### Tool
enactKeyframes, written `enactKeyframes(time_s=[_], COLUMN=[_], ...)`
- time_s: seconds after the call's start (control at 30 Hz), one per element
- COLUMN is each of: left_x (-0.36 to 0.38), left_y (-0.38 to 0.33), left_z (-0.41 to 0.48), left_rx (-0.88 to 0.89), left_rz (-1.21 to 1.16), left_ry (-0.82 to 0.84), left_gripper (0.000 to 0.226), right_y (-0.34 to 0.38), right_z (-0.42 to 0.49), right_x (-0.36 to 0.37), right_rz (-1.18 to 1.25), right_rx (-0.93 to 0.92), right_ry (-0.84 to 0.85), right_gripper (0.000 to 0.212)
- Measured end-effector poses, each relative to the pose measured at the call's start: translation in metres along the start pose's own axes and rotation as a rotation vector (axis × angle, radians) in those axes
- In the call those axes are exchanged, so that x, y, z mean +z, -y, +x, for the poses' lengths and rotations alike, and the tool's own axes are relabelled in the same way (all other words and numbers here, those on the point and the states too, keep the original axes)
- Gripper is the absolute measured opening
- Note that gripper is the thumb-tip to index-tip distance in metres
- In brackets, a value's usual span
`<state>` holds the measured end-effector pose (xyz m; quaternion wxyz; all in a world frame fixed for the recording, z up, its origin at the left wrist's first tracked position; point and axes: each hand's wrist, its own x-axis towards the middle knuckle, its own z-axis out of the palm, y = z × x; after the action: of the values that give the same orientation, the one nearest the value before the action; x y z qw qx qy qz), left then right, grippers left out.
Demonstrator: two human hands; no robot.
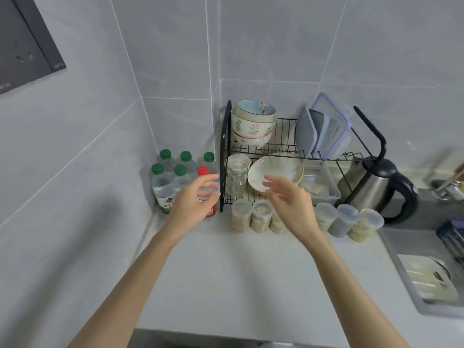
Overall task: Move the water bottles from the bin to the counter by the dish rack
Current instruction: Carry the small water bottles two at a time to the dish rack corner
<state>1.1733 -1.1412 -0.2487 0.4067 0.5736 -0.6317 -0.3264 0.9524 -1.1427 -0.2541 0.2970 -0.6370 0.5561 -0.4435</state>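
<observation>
Several clear water bottles with green caps [162,187] stand in the counter's back left corner, just left of the black wire dish rack [224,156]. One red-capped bottle [204,172] stands at the front of that group, partly hidden behind my left hand [193,199]. That hand hovers just in front of the red-capped bottle with its fingers spread and relaxed, holding nothing. My right hand [288,197] floats in front of the rack's lower shelf, fingers loose and empty. The bin is out of view.
The rack holds stacked bowls [253,121], a plate [276,174], a glass jar [236,179] and plastic boxes [324,129]. Several lidded grain jars [251,216] line the counter [226,272] in front of it. A steel kettle [376,187] and the sink [426,285] lie to the right.
</observation>
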Motion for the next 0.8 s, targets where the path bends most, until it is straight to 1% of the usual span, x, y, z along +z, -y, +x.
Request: enactKeyframes(time_s=[0.07, 0.1, 0.17, 0.23, 0.43, 0.53, 0.63, 0.8], left_x=[0.011, 0.017, 0.034, 0.055, 0.125, 0.163, 0.203, 0.275], left_y=[-0.006, -0.008, -0.017, -0.025, -0.058, -0.081, -0.104, -0.147], left_z=[-0.011, -0.014, -0.025, -0.034, -0.060, -0.080, -0.103, -0.151], left_rx=[0.023, 0.032, 0.069, 0.101, 0.184, 0.217, 0.258, 0.293], left_rz=[-0.031, -0.044, -0.077, -0.101, -0.118, -0.119, -0.118, -0.135], left_ry=[0.081, 0.109, 0.196, 0.282, 0.501, 0.635, 0.767, 0.949], left_gripper=[0.036, 0.037, 0.037, 0.037, 0.035, 0.033, 0.032, 0.032], right_y=[-0.002, -0.004, -0.006, -0.010, -0.024, -0.032, -0.038, -0.043], right_z=[-0.026, -0.035, -0.064, -0.093, -0.166, -0.203, -0.244, -0.317], right_x=[-0.010, -0.013, -0.026, -0.040, -0.089, -0.120, -0.154, -0.211], right_rz=[0.108, 0.185, 0.361, 0.423, 0.240, 0.145, 0.095, 0.023], right_rx=[0.086, 0.139, 0.283, 0.384, 0.450, 0.478, 0.507, 0.562], right_ry=[-0.050, -0.046, -0.055, -0.086, -0.272, -0.402, -0.526, -0.698], right_gripper=[0.032, 0.032, 0.034, 0.035, 0.033, 0.032, 0.029, 0.030])
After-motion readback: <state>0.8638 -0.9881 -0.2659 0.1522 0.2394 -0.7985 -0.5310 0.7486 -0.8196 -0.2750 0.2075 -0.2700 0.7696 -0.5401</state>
